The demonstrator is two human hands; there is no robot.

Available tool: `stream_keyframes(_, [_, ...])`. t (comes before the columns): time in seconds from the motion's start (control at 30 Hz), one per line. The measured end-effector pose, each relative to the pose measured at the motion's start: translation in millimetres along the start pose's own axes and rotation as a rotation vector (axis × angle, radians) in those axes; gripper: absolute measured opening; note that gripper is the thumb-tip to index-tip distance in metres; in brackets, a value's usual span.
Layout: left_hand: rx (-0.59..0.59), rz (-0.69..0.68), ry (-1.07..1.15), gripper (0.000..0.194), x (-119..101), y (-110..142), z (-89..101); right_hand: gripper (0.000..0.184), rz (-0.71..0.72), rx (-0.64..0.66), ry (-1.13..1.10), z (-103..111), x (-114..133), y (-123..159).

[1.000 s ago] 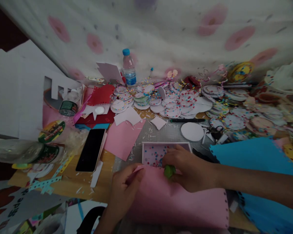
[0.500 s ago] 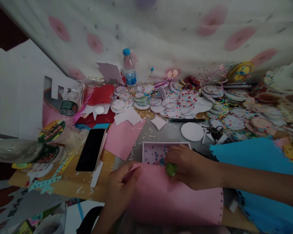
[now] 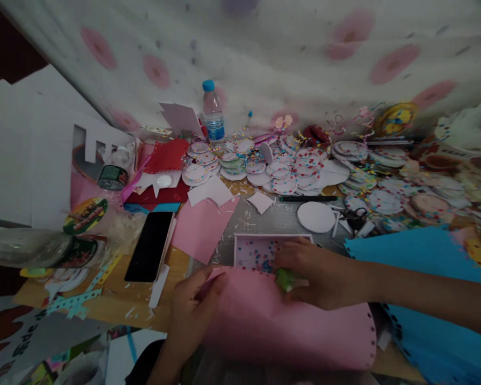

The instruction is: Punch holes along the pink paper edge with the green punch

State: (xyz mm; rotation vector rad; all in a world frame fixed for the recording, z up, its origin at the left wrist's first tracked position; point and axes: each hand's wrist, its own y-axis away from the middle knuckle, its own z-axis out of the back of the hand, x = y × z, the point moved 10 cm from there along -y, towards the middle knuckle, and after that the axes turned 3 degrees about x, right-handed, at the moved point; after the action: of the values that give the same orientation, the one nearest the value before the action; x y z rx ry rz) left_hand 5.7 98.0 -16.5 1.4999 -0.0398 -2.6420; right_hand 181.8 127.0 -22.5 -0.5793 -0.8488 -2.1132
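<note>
A large pink foam sheet (image 3: 280,326) with a row of punched holes along its right edge lies in front of me. My left hand (image 3: 192,313) pinches its top left corner. My right hand (image 3: 318,272) is closed on a small green hole punch (image 3: 284,278) pressed onto the sheet's top edge. Just behind the sheet sits a shallow white-rimmed tray (image 3: 240,248) holding colourful paper dots.
A black phone (image 3: 150,246) lies to the left, beside a smaller pink sheet (image 3: 200,227). A blue foam sheet (image 3: 425,267) is at the right. Confetti-covered white discs (image 3: 288,171), a water bottle (image 3: 212,112), a white circle (image 3: 316,216) and a black marker (image 3: 307,198) crowd the back.
My right hand and the green punch have shifted slightly right along the sheet's top edge. The pink sheet has shifted and bulged a little; my left hand keeps its hold on the corner.
</note>
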Motion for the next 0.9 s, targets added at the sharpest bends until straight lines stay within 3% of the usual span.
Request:
stream_keyframes(0.37, [0.018,-0.056,-0.033,0.017,-4.2,-0.3,2.9,0.019,-0.065,0.082,-0.02,-4.4,-4.4,4.2])
stream_keyframes(0.57, [-0.049,-0.001,-0.014,0.017,-3.1,3.0,11.5,0.02,-0.03,0.046,-0.056,10.4,2.0,7.1])
stream_keyframes(0.9, [-0.156,-0.013,0.037,0.015,-4.0,6.9,26.9,0.021,-0.119,0.059,-0.167,24.5,16.4,19.0])
